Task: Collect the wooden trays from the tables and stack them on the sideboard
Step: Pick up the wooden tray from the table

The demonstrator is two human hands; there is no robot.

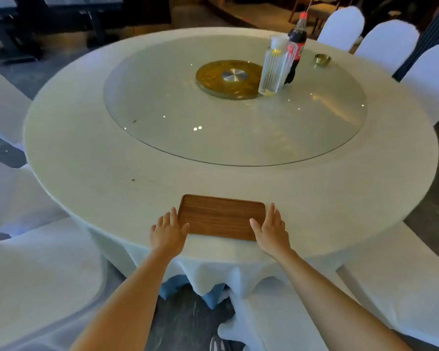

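Wooden tray lying flat at the near edge of the round table, flanked by the left hand and right hand, fingers extended together, grasping nothing. Lifting, carrying and stacking remain; no sideboard visible.

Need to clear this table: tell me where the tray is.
Head view: the tray lies at the table's near edge, between the left hand and right hand.
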